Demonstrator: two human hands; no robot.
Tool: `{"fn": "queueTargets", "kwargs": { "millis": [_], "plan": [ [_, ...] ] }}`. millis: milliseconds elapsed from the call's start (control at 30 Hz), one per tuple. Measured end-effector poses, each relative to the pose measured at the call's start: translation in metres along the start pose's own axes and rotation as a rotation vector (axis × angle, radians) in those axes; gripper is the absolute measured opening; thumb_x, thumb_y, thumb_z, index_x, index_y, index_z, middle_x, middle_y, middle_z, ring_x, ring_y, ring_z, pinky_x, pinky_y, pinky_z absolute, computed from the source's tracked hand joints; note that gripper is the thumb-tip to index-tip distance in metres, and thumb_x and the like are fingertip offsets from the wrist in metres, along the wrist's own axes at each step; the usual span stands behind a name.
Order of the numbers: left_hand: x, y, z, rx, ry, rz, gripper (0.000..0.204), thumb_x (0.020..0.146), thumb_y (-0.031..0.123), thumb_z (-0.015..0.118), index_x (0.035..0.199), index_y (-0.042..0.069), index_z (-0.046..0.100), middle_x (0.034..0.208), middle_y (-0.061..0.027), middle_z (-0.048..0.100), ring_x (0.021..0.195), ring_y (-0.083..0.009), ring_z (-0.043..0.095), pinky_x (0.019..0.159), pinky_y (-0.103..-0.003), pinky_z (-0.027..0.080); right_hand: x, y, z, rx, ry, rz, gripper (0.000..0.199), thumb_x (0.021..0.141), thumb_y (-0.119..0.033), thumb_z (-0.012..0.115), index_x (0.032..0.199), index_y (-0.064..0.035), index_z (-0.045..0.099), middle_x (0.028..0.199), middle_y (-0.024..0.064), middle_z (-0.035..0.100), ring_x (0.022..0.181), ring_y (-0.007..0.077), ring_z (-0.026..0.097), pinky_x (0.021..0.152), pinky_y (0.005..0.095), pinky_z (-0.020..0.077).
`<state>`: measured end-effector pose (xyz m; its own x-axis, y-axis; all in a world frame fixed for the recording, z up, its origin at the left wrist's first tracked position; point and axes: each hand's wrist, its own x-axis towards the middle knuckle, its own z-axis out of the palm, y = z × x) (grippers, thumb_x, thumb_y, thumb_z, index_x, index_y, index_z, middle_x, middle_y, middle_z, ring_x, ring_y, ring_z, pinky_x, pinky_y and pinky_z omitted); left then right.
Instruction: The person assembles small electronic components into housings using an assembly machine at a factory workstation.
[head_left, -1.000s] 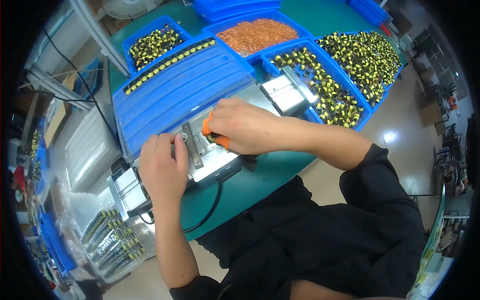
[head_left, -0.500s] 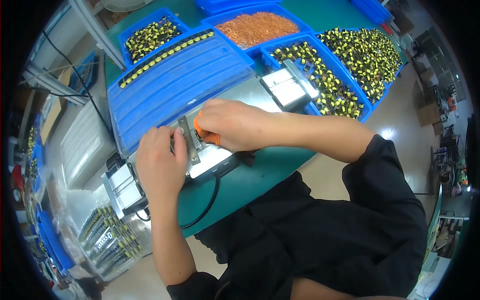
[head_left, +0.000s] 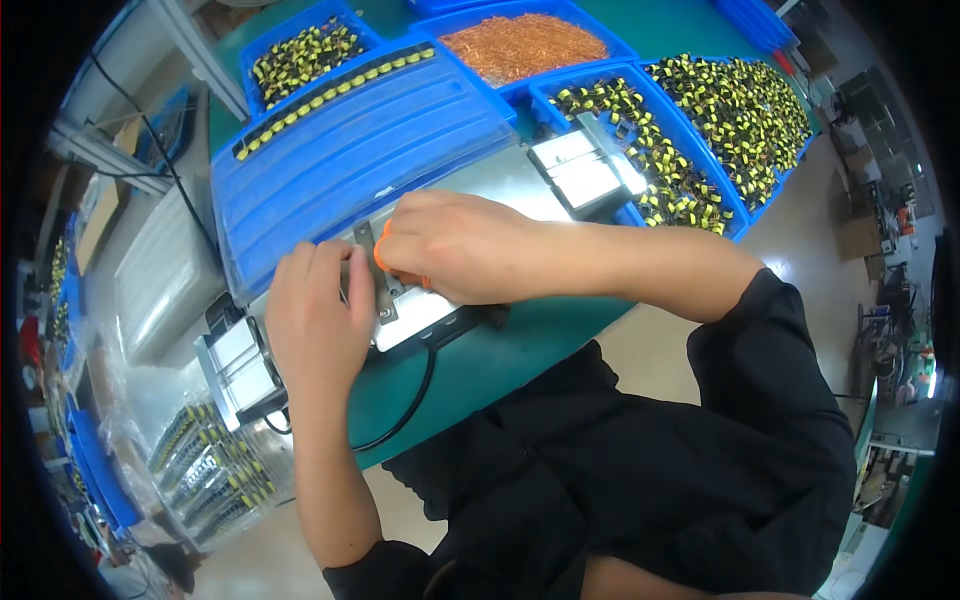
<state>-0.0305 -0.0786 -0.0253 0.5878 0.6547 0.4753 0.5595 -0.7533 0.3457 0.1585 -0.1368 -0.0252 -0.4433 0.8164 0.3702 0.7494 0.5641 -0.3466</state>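
A flat metal fixture [head_left: 410, 318] on the bench carries a narrow steel bar [head_left: 386, 308] fastened with a screw. My right hand [head_left: 465, 245] is closed in a pinch just right of this bar, with orange finger covers [head_left: 382, 246] showing at its fingertips. Whatever lies between those fingertips is hidden by the hand. On the bar's left side is my left hand [head_left: 315, 310], its fingers curled down and its thumb beside the bar; anything in its grip is hidden.
Beyond the fixture lies a blue ribbed tray [head_left: 350, 150] with a row of yellow-and-black coil parts [head_left: 330, 95]. Blue bins hold similar parts [head_left: 730, 115] and copper-coloured pieces [head_left: 520, 48]. Silver blocks [head_left: 580, 170] flank the fixture; a black cable [head_left: 425, 395] hangs in front.
Both hands stay at the steel bar. My right fingers have shifted slightly left, closer against the bar, and less of the orange covers shows. The view has moved a little.
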Motion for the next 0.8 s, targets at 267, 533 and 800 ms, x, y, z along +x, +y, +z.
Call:
{"fn": "queueTargets", "kwargs": {
  "millis": [267,533,800],
  "plan": [
    [-0.001,0.005,-0.011,-0.133,-0.135,0.263,0.02,0.078,0.008,0.067,0.097,0.003,0.071,0.1,-0.008,0.063,0.082,-0.0266,0.056,0.074,-0.038,0.046,-0.032,0.039,-0.07,-0.045,0.392,0.147,0.019,0.086,-0.022,0.07,0.1,-0.0087,0.07,0.098,0.0064,0.068,0.091,0.0242,0.062,0.082,0.0352,0.0474],
    [0.012,0.013,-0.001,-0.117,-0.175,0.343,0.02,0.077,0.006,0.068,0.096,0.003,0.071,0.1,-0.008,0.063,0.082,-0.0263,0.056,0.072,-0.037,0.045,-0.15,0.13,-0.119,0.0,0.531,0.934,0.026,0.091,-0.019,0.065,0.113,-0.0063,0.068,0.102,0.007,0.071,0.091,0.015,0.065,0.082,0.0287,0.0503],
    [0.008,0.015,-0.01,-0.1,-0.27,0.206,0.02,0.084,0.004,0.063,0.103,-0.001,0.065,0.097,-0.0155,0.061,0.087,-0.0302,0.058,0.078,-0.037,0.047,-0.21,0.191,-0.109,-0.147,0.246,1.163,0.025,0.09,-0.018,0.06,0.112,-0.0075,0.068,0.106,0.0116,0.071,0.098,0.0268,0.067,0.086,0.0376,0.0518]
  ]
}}
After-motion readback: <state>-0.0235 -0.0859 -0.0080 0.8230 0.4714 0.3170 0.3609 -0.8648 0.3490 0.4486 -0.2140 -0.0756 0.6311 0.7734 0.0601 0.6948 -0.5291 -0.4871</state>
